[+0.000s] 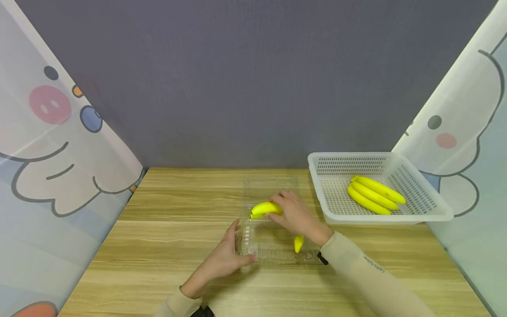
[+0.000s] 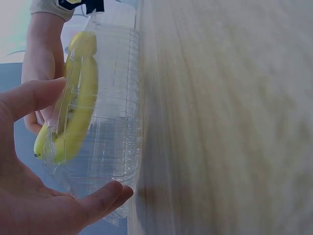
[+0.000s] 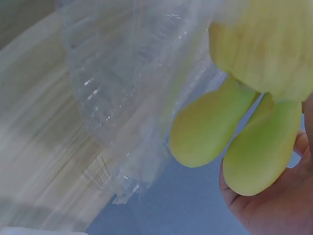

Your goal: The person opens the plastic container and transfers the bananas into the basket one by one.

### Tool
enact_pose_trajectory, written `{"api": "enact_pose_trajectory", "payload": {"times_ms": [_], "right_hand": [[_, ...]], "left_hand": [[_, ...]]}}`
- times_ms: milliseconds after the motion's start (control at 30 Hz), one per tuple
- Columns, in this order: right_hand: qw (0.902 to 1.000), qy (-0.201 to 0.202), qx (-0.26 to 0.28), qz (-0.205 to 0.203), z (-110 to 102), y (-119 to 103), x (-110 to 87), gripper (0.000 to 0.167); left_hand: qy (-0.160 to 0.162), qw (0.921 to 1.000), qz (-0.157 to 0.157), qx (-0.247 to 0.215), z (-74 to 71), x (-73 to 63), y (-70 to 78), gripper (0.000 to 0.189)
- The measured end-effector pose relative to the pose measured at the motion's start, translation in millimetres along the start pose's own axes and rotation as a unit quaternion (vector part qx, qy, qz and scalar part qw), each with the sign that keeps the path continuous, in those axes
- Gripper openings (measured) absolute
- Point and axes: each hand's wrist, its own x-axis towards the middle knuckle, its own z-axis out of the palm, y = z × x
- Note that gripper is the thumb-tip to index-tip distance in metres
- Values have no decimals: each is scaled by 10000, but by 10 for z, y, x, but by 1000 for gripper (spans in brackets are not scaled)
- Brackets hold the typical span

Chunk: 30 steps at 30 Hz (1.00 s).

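Note:
My right hand [image 1: 293,213] grips a bunch of yellow bananas [image 1: 266,208] over a clear plastic clamshell box [image 1: 273,255]. One banana tip shows below the right wrist, and the bunch's middle is hidden under the hand. In the right wrist view, rounded banana ends [image 3: 257,156] hang beside the palm. My left hand [image 1: 225,255] stands at the box's front left corner, thumb and fingers spread and fairly straight. From the left wrist, the bananas [image 2: 78,107] appear behind the ribbed clear wall, with the left fingertips [image 2: 115,193] right at the box.
A white perforated basket [image 1: 388,217] stands at the back right, with another bunch of bananas [image 1: 374,195] inside. The box's raised clear lid [image 1: 271,187] lies toward the grey back wall [image 1: 253,88]. Beneath everything is a wooden tabletop [image 1: 166,211]; cartoon-printed curtains flank both sides.

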Motion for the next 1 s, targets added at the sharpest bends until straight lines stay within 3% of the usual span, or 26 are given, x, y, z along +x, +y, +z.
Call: {"api": "enact_pose_trajectory", "payload": {"times_ms": [1000], "right_hand": [[9986, 495, 146, 141, -351, 135, -11, 40]], "left_hand": [[-39, 10000, 7, -1, -1, -3, -10, 120]]}}
